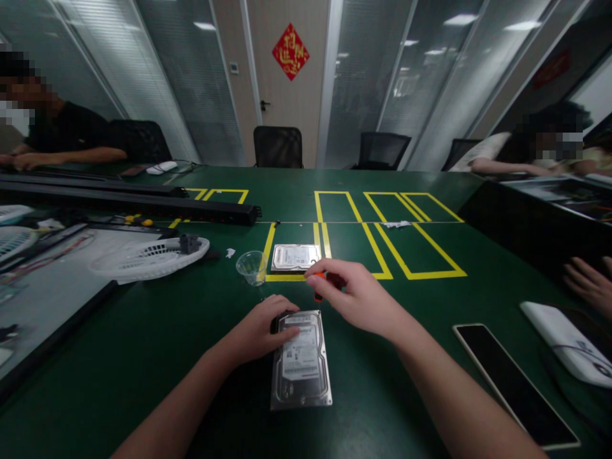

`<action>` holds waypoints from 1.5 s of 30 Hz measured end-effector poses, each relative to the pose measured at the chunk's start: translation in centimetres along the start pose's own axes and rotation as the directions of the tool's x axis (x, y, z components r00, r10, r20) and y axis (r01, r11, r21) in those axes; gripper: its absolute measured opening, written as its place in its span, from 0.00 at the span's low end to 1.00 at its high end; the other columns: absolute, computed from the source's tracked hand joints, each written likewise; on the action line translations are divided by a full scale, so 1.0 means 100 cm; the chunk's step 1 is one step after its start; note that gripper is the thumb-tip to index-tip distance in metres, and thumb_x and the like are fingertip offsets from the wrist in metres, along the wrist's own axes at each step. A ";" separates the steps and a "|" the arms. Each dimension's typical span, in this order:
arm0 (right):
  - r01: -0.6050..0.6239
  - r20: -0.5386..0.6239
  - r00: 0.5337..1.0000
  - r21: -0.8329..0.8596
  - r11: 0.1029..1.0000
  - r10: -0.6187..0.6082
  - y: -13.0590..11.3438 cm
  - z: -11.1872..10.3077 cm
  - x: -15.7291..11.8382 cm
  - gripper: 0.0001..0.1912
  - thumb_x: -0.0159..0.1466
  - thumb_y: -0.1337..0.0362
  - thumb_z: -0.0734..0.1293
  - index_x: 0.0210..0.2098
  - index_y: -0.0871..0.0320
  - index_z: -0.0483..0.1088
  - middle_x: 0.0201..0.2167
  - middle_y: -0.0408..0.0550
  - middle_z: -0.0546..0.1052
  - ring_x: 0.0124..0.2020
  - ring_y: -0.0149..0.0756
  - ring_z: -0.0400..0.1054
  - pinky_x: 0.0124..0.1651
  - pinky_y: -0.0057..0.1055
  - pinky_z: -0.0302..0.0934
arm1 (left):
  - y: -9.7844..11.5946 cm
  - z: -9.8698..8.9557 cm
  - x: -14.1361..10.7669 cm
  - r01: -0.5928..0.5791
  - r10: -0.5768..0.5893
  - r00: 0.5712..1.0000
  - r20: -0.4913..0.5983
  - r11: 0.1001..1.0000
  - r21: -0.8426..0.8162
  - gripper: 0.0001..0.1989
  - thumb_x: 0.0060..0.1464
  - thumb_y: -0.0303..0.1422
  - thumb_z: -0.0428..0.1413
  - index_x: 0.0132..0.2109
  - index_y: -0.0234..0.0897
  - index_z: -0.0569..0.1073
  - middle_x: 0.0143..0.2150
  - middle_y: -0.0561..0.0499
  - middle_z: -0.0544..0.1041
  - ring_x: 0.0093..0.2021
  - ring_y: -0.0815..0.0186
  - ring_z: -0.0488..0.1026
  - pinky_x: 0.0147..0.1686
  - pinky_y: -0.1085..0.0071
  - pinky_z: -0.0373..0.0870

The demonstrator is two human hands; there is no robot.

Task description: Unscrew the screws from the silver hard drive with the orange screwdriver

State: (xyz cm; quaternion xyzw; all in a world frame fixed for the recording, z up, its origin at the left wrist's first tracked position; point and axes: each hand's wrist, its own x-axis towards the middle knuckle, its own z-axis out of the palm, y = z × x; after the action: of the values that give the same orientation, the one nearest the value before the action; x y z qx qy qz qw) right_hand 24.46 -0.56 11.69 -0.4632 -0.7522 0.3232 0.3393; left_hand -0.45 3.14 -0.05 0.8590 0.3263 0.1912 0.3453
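Observation:
A silver hard drive (301, 370) with a white label lies lengthwise on the green table in front of me. My left hand (265, 328) is closed on its far left corner, the thumb resting on the label and the fingers along the far edge. In my right hand (351, 290) is an upright screwdriver (318, 296) with an orange and black handle, gripped from above. Its thin tip reaches down to the drive's far right corner; whether it sits in a screw is too small to tell. Beyond my hands, a second hard drive (295, 256) lies label up beside a clear plastic cup (252, 266).
Yellow tape outlines (437, 274) mark the table. At left are a white racket-shaped frame (153, 258), a large panel (57, 299) and long black bars (215, 209). A phone (514, 382) and a white device (564, 341) lie right. Other people sit at both sides; one's hand (590, 284) shows at right.

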 end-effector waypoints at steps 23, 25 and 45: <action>0.005 0.007 1.000 -0.008 1.000 -0.005 0.002 0.001 0.000 0.10 0.75 0.60 0.66 0.42 0.56 0.77 0.33 0.43 0.79 0.32 0.33 0.69 0.35 0.31 0.58 | 0.000 -0.001 0.000 0.001 -0.001 1.000 0.003 1.000 -0.008 0.13 0.67 0.36 0.63 0.56 0.42 0.78 0.53 0.47 0.79 0.54 0.55 0.76 0.55 0.59 0.73; -0.001 0.018 1.000 -0.005 1.000 0.001 0.001 0.001 0.001 0.12 0.76 0.58 0.66 0.40 0.56 0.77 0.32 0.43 0.79 0.32 0.34 0.69 0.35 0.32 0.57 | 0.000 -0.001 0.000 0.005 -0.005 1.000 0.003 1.000 -0.009 0.13 0.67 0.35 0.63 0.56 0.42 0.78 0.53 0.47 0.79 0.53 0.55 0.76 0.54 0.59 0.73; 0.020 0.010 1.000 0.004 1.000 -0.020 0.001 0.003 0.001 0.09 0.75 0.60 0.66 0.39 0.56 0.73 0.30 0.39 0.72 0.30 0.30 0.64 0.34 0.29 0.56 | -0.004 0.000 0.000 0.023 -0.023 1.000 0.019 0.999 -0.032 0.13 0.68 0.36 0.63 0.57 0.44 0.78 0.53 0.48 0.79 0.53 0.55 0.76 0.54 0.59 0.73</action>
State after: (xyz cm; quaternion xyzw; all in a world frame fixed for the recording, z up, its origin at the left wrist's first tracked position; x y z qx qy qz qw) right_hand 24.21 -0.50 11.48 -0.4537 -0.7577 0.3234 0.3397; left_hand -0.64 3.31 -0.31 0.8513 0.3296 0.1843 0.3644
